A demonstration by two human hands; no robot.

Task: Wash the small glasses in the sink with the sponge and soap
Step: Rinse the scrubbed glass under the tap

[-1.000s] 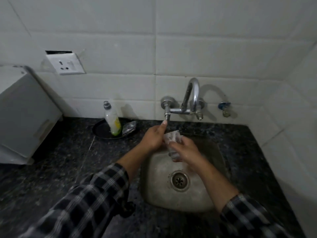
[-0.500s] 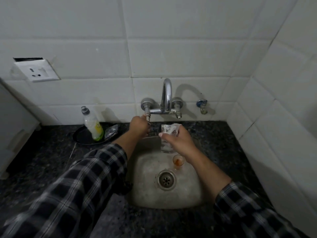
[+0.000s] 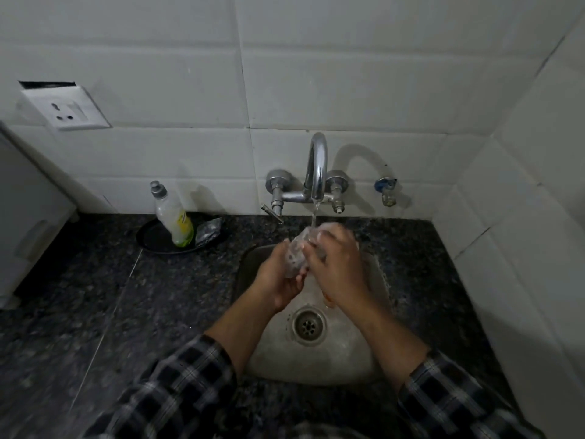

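At the left of the frame we saw the soap bottle (image 3: 173, 221) upright on a dark tray (image 3: 148, 240) on the bench (image 3: 95, 296), with a crumpled foil pouch (image 3: 209, 231) just beside it. We could not make out a sponge anywhere.

Towards the middle, the left hand (image 3: 278, 277) cupped a small glass (image 3: 296, 259) from below, fingers curled round it. The glass was tilted over the sink (image 3: 316, 365), directly under a thin stream of water (image 3: 314, 217) from the faucet (image 3: 318, 166). The right hand (image 3: 338, 264) lay over the glass from the other side, its fingers bent round the upper part, so both hands held it.

Just behind the right wrist, an orange-tinted second glass (image 3: 329, 300) showed in the basin, near the drain (image 3: 308, 324).

We judged slipping to be the main risk: wet, possibly soapy glass between wet fingers could twist free. It would then fall onto the steel basin or onto the second glass below, and either could chip. The rolled plaid sleeves also sat close enough to catch splashes.
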